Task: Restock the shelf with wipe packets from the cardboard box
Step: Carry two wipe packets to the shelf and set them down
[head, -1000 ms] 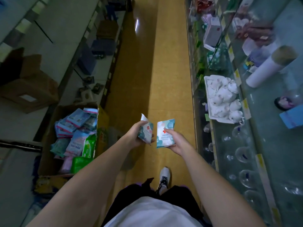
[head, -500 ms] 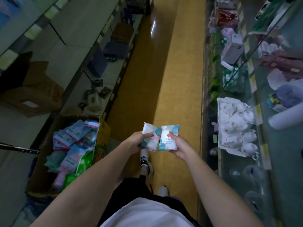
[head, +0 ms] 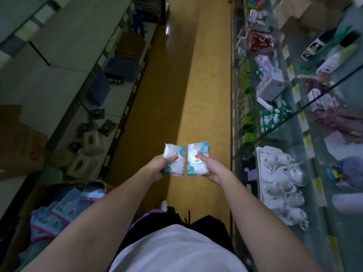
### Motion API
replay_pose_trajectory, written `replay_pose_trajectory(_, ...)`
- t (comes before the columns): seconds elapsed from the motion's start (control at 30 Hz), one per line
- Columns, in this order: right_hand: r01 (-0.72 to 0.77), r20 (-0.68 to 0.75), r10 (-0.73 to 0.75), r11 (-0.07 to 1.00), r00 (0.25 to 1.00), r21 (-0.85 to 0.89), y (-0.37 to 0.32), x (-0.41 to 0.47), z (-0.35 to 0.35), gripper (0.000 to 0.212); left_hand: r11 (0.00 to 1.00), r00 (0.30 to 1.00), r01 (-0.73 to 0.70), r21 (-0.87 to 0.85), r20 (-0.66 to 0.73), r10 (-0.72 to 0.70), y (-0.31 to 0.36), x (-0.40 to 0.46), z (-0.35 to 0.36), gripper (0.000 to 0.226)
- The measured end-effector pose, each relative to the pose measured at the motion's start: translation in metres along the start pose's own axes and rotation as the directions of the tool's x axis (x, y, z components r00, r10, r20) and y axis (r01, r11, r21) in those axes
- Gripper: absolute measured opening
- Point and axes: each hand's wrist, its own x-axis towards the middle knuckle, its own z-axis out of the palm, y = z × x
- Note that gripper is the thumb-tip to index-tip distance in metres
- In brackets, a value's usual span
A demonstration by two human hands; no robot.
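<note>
Head camera, store aisle: a person holds two wipe packets side by side, edges nearly touching, above the yellow floor (head: 198,85). Left hand (head: 157,169) grips one packet (head: 174,160), thumb curled over its face; right hand (head: 213,169) pinches the other packet (head: 197,161) likewise. Each carries a red cross mark; the printed text is too small to read. One cardboard box (head: 23,228) of further packets sits lower left; glass shelves (head: 306,203) stand right.
</note>
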Motion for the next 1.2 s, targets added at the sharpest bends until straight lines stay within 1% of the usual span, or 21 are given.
replay_pose_trajectory(0.2, 0.015, 0.016, -0.015, 1.000, 1.000, -0.021, -0.046, 0.036, 0.027, 0.018, 1.000, 1.000, 0.017, -0.001, -0.004, -0.017, 0.051, 0.028, -0.018, 0.037)
replay_pose_trajectory(0.33, -0.001, 0.044, 0.003, 0.998, 0.999, -0.061, -0.079, 0.065, 0.040, 0.021, 1.000, 0.999, 0.018, -0.012, -0.051, -0.018, 0.085, 0.046, -0.026, 0.034)
replay_pose_trajectory(0.53, -0.044, 0.140, 0.061, 0.992, 0.988, -0.121, -0.129, 0.123, 0.053, 0.029, 0.997, 0.983, 0.027, -0.068, -0.178, -0.039, 0.125, 0.082, -0.028, 0.033)
replay_pose_trajectory(0.63, -0.053, 0.190, 0.090, 0.980, 0.978, -0.189, -0.167, 0.158, 0.058, 0.030, 0.993, 0.964, 0.012, -0.121, -0.261, -0.043, 0.150, 0.105, -0.023, 0.034)
replay_pose_trajectory(0.73, -0.074, 0.225, 0.135, 0.963, 0.965, -0.260, -0.212, 0.195, 0.058, 0.033, 0.987, 0.938, -0.017, -0.160, -0.343, -0.039, 0.178, 0.131, -0.014, 0.039)
replay_pose_trajectory(0.83, -0.092, 0.264, 0.171, 0.953, 0.949, -0.289, -0.248, 0.227, 0.059, 0.032, 0.972, 0.911, -0.049, -0.230, -0.409, -0.051, 0.207, 0.152, -0.006, 0.040)
replay_pose_trajectory(1.0, -0.104, 0.342, 0.256, 0.909, 0.904, -0.403, -0.301, 0.274, 0.070, 0.034, 0.935, 0.834, -0.147, -0.322, -0.548, -0.057, 0.255, 0.180, 0.004, 0.039)
replay_pose_trajectory(1.1, -0.078, 0.392, 0.291, 0.875, 0.873, -0.477, -0.328, 0.291, 0.090, 0.028, 0.896, 0.788, -0.235, -0.376, -0.614, -0.051, 0.275, 0.184, 0.007, 0.036)
replay_pose_trajectory(1.2, -0.009, 0.446, 0.284, 0.851, 0.849, -0.524, -0.346, 0.301, 0.119, 0.031, 0.850, 0.753, -0.297, -0.436, -0.654, -0.072, 0.283, 0.179, -0.006, 0.034)
